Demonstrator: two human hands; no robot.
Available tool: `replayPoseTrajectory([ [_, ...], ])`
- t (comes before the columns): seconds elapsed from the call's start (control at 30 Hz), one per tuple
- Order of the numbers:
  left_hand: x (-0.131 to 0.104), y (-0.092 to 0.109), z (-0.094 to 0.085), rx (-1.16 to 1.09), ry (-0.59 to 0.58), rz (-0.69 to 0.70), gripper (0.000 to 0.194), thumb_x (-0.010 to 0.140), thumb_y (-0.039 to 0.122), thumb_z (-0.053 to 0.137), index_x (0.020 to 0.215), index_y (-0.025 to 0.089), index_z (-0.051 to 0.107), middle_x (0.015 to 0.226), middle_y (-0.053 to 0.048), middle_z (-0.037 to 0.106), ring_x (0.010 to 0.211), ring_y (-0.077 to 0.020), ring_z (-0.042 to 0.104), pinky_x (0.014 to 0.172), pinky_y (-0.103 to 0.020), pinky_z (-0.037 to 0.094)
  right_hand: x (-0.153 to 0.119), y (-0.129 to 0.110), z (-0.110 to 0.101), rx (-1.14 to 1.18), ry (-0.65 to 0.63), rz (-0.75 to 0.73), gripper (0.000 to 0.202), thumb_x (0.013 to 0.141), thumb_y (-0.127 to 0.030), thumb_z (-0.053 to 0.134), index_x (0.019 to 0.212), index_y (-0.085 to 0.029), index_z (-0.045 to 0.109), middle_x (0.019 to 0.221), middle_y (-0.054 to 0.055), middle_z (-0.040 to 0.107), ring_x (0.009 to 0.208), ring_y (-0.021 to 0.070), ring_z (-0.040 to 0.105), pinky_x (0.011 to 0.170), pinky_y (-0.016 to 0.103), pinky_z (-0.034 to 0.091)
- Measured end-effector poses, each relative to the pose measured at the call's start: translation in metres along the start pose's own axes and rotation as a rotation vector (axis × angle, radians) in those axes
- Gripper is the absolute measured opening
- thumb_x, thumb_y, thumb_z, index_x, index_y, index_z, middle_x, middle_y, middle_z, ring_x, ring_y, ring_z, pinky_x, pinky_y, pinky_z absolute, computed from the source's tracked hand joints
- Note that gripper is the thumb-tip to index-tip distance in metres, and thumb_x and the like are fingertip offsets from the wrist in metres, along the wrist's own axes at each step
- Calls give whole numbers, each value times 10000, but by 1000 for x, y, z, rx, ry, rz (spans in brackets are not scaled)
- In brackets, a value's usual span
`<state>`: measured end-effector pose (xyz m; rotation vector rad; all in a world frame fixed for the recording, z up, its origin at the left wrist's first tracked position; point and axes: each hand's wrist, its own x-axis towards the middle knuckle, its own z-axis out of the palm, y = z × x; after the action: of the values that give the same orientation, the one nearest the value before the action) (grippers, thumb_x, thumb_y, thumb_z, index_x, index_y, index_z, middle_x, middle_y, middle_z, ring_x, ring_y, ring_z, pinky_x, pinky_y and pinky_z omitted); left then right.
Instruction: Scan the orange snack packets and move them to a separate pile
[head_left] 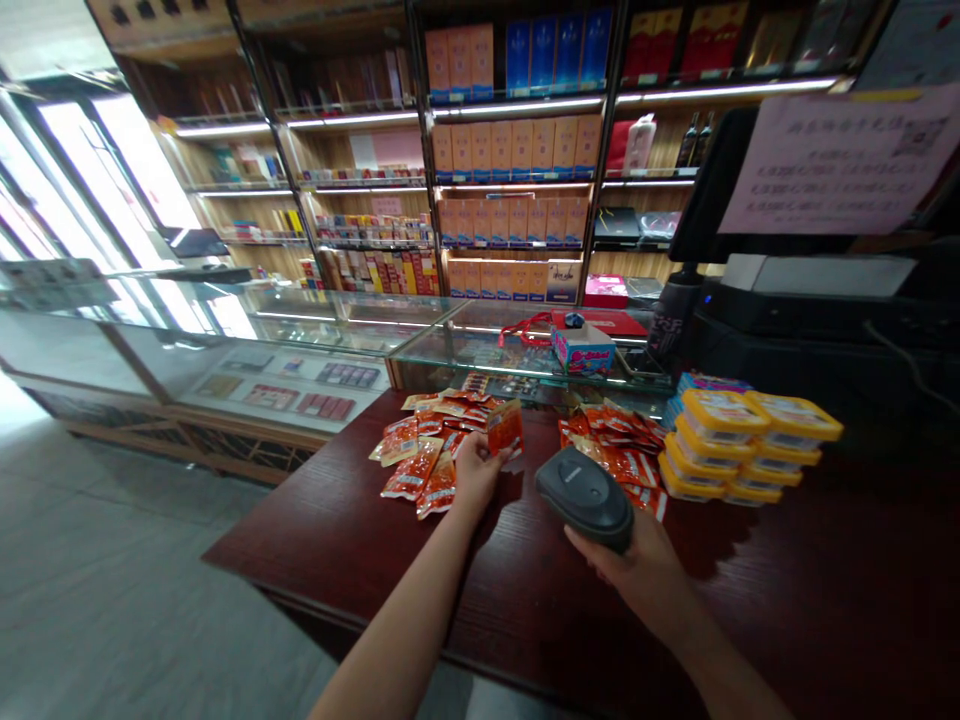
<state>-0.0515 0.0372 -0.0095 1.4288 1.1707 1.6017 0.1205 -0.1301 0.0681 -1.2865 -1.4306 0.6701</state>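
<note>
My left hand [478,474] pinches the edge of a small orange snack packet [505,427], holding it upright just above the dark red counter [360,540]. Beside it on the left lies a loose spread of similar packets [414,468]. My right hand [626,555] is wrapped round a dark grey handheld scanner [586,494], whose head points up and left towards the held packet. Behind the scanner is a second pile of orange packets [619,450], partly hidden by it.
Stacked yellow-lidded tubs [724,415] stand right of the second pile. A pink and blue box [583,350] sits on the glass display case [450,345] behind. A monitor [705,190] with a paper sheet rises at the right. The counter's front edge is near my forearms.
</note>
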Motion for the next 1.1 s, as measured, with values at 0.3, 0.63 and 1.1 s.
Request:
replayPoseTrajectory([
  [0.3, -5, 24, 4, -94, -88, -79, 334, 554, 338, 778, 680, 187, 508, 647, 30, 600, 621, -128, 595, 585, -245, 487, -22, 62, -26, -795, 78, -269, 231, 741, -182, 520, 954, -213, 605, 872, 57, 710, 819, 227, 665, 732, 320, 465],
  [0.63, 0, 44, 62, -132, -231, -337, 346, 551, 319, 826, 734, 141, 593, 646, -54, 678, 555, -166, 648, 525, -269, 516, -23, 76, -29, -808, 140, -316, 271, 733, -166, 531, 999, -189, 577, 935, 77, 703, 854, 231, 657, 752, 328, 462],
  [1.1, -12, 68, 105, 876, -468, -31, 297, 853, 302, 510, 790, 93, 712, 936, -203, 681, 1029, -293, 592, 919, -380, 412, -28, 84, -41, -830, 224, -398, 268, 762, -177, 490, 1014, -185, 579, 966, 90, 713, 815, 222, 672, 714, 313, 469],
])
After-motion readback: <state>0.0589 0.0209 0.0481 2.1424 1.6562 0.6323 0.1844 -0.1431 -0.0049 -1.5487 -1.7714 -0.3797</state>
